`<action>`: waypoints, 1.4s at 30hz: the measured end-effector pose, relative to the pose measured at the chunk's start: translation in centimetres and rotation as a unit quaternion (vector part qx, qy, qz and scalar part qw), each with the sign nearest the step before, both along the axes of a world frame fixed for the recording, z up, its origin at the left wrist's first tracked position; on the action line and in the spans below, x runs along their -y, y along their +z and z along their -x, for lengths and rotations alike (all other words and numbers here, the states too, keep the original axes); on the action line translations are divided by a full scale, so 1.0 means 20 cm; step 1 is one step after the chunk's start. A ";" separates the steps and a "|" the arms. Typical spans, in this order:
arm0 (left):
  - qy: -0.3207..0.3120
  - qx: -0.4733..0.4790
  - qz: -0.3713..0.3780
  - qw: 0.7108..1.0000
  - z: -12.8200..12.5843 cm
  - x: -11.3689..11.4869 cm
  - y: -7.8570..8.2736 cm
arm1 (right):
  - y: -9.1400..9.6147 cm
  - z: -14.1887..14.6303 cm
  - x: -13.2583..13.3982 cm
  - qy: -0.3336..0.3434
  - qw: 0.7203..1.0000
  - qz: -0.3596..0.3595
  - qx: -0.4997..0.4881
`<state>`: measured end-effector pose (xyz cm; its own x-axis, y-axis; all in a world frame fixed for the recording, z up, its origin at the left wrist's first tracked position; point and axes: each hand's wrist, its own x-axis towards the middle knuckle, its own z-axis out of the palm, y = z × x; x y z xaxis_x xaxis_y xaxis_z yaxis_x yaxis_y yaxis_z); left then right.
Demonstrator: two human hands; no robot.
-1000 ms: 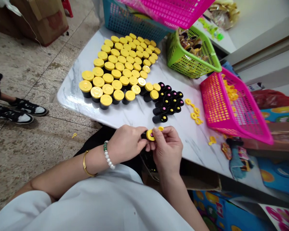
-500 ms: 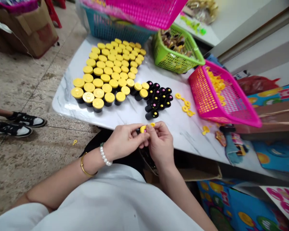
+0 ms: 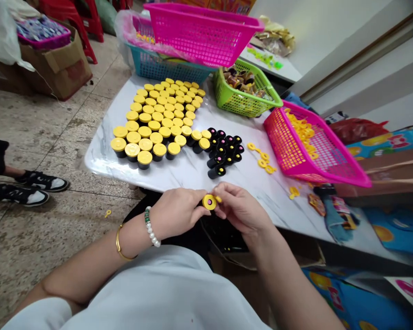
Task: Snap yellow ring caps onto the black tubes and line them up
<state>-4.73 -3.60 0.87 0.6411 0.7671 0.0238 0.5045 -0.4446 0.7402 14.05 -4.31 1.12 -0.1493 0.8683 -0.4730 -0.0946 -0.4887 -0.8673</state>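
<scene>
Near the table's front edge, my left hand is closed around a small container, mostly hidden by the fingers. On its top sits a yellow ring-shaped cap with a pink spot in the middle. My right hand pinches the yellow tab at the cap's right side. Just beyond my hands stand several small black containers with pink or yellow spots on top. To their left, many black containers with closed yellow lids stand in rows.
Loose yellow caps lie beside a pink basket of yellow caps. Behind are a green basket and a pink basket stacked over a blue one. A person's shoes show on the floor at left.
My hands and the held container now appear lower in view, and the ring cap faces the camera. My right hand has turned and shifted right. The camera view has tilted up slightly.
</scene>
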 end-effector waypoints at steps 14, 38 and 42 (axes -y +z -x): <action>0.052 -0.070 -0.049 0.995 -0.05 0.00 -0.05 | -0.07 0.16 0.10 -0.093 0.972 -0.169 0.134; -0.033 0.096 0.013 0.995 0.08 -0.18 0.06 | -0.09 0.15 0.05 0.029 0.849 -0.385 0.360; 0.016 0.084 -0.025 0.996 0.04 -0.11 0.02 | -0.10 0.16 0.05 0.021 0.854 -0.367 0.370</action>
<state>-5.60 -1.30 1.23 0.5995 0.7825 0.1681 0.3901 -0.4690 0.7924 10.85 -5.39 -0.89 -0.0845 0.9726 0.2168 0.6151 0.2220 -0.7566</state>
